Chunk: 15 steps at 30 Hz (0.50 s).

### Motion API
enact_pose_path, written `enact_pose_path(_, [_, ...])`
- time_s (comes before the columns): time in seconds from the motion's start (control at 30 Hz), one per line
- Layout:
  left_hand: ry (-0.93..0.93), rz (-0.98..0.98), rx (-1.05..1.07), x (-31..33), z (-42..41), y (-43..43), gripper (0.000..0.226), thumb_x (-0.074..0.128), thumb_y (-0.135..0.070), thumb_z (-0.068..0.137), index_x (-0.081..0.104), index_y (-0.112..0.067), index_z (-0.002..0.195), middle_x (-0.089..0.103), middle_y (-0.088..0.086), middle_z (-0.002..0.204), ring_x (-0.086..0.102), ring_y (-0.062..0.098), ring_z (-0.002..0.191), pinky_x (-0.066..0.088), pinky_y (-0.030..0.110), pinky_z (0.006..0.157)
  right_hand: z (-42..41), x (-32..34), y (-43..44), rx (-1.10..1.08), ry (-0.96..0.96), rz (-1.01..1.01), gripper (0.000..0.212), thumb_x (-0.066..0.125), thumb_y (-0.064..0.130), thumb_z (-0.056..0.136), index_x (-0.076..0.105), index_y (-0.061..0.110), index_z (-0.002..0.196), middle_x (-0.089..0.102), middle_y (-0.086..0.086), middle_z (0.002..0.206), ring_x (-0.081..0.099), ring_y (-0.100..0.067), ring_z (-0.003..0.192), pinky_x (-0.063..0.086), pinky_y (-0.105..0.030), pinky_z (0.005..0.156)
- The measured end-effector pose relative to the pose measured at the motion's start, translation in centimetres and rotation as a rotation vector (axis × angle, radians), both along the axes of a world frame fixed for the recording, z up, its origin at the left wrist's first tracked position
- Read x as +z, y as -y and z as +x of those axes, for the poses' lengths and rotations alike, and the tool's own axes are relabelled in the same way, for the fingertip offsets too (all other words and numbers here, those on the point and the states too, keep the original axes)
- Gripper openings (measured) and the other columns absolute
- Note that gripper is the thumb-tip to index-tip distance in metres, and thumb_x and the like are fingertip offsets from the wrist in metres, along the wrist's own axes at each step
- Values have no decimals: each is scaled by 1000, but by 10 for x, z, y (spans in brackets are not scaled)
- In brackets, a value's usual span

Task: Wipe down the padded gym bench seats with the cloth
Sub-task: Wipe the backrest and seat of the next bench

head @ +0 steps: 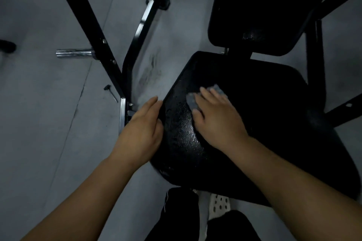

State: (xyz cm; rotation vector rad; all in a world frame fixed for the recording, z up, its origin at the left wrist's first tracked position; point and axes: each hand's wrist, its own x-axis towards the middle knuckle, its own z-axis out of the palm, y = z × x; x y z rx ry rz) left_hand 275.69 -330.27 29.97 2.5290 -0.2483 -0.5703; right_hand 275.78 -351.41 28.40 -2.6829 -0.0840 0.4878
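Observed right hand [213,115] pressing cloth [191,101] flat on seat [254,103], left hand [143,125] laid straight-fingered along edge. Recommended overlapping, even strokes.

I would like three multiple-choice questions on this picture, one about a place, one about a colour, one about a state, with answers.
1. Where is the cloth? A. on the floor B. on the seat pad, under the right hand C. on the back pad
2. The cloth's colour? A. grey B. red C. yellow
3. The left hand? A. a fist B. fingers straight at the seat's edge C. gripping a bar
Answers: B, the hand presses it there; A, grey shows beside the hand; B, fingers lie flat along the edge.
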Motion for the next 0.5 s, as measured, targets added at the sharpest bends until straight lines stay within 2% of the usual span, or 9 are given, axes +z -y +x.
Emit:
enact_pose_path(0.07, [-16,-20,42,3,-10,1,53,41,-15,101,34,-15,153,26,1,162,26,13,147,17,16,113,5,1,-35,48,20,17,50,36,37,100,48,21,146,41,-7,155,31,-31,146,21,-47,121])
enact_pose_path(0.17, [-36,-54,157,12,-27,-1,65,34,-25,89,33,-17,154,25,-3,162,22,7,148,13,16,115,-39,18,-68,226,84,131,52,33,35,93,54,19,139,49,-5,149,38,-29,141,25,-46,119])
enact_pose_path(0.3, [-12,-18,79,25,-65,10,69,35,-28,86,34,-18,154,25,-4,163,16,10,151,15,29,122,-88,29,-40,247,76,176,56,33,42,95,50,19,143,45,-3,154,33,-23,146,22,-41,123])
enact_pose_path(0.4, [37,64,94,33,-92,29,67,38,-33,88,35,-18,153,27,-2,162,15,14,151,15,32,122,-106,34,-9,305,108,140,53,43,41,93,56,16,138,54,-4,147,45,-23,139,24,-36,117])
enact_pose_path(0.5, [99,131,88,39,-113,38,64,38,-35,91,37,-15,152,31,3,161,20,20,150,18,35,121,-122,34,19,318,163,80,49,49,39,95,60,13,134,60,-6,140,55,-24,132,29,-36,111])
